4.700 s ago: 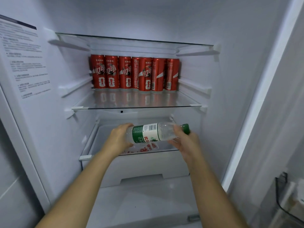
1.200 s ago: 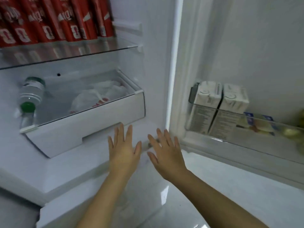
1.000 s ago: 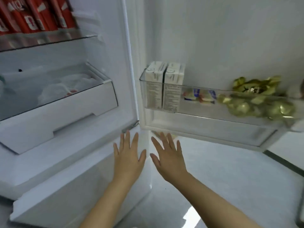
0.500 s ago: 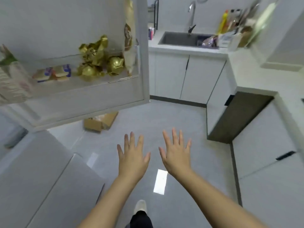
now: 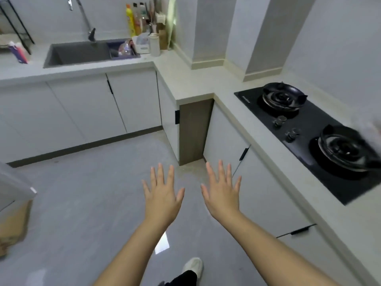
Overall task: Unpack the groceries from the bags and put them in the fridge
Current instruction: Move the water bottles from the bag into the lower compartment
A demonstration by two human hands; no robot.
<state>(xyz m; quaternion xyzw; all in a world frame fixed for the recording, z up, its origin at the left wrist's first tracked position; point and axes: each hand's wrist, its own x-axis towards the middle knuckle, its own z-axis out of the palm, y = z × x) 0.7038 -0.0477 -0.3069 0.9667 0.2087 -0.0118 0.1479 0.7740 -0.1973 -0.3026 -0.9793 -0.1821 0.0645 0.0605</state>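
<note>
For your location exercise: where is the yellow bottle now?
Head view, top centre: the yellow bottle stands on the counter by the wall, behind the right end of the sink.

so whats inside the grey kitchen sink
At the right end of the grey sink sits a dark blue tub holding blurry clear items. The rest looks bare; the near floor is hidden by the front rim.

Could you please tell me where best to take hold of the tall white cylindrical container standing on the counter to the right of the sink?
Probably round the middle of the tall white cylindrical container, coming from the front or right. It stands upright with its round wall bare on those sides, while a white box crowds its left.
</note>
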